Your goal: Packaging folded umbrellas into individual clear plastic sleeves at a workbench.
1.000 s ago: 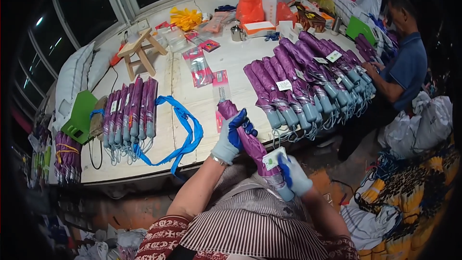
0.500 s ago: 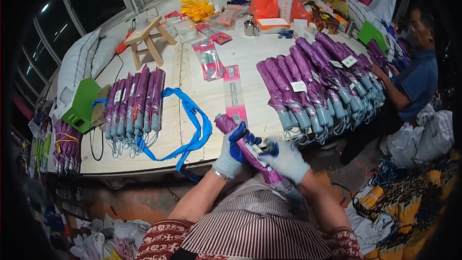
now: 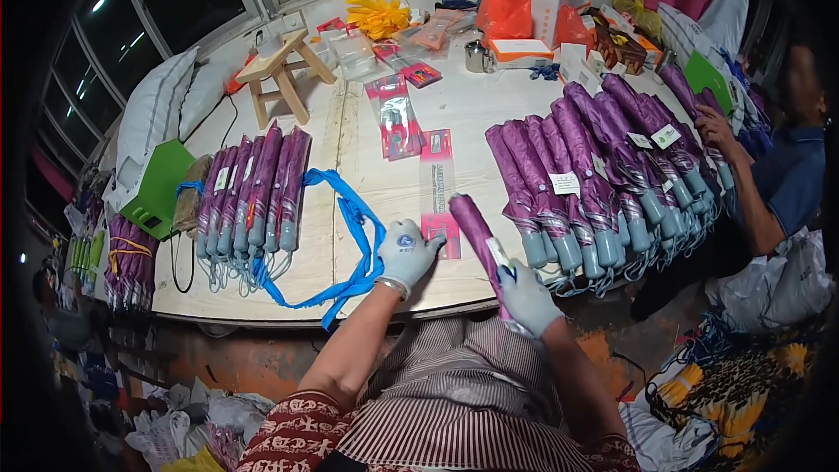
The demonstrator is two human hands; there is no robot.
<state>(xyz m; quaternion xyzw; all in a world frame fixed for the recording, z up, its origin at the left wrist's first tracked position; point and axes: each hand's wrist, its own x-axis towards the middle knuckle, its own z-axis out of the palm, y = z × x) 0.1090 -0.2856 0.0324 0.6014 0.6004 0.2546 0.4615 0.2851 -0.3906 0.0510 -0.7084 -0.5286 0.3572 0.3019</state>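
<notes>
Umbrella (image 3: 474,232) slants diagonally from right fingers (image 3: 514,281), tip pointing away and left.

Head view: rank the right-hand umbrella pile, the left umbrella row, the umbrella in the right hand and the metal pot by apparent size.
1. Right-hand umbrella pile
2. Left umbrella row
3. Held umbrella, partly covered by the right hand
4. Metal pot, farther from the camera

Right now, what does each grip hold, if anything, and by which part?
The right grip holds a purple umbrella by its lower part, toward the person. Whether the left grip, beside the pink packet, holds anything cannot be told.
</notes>
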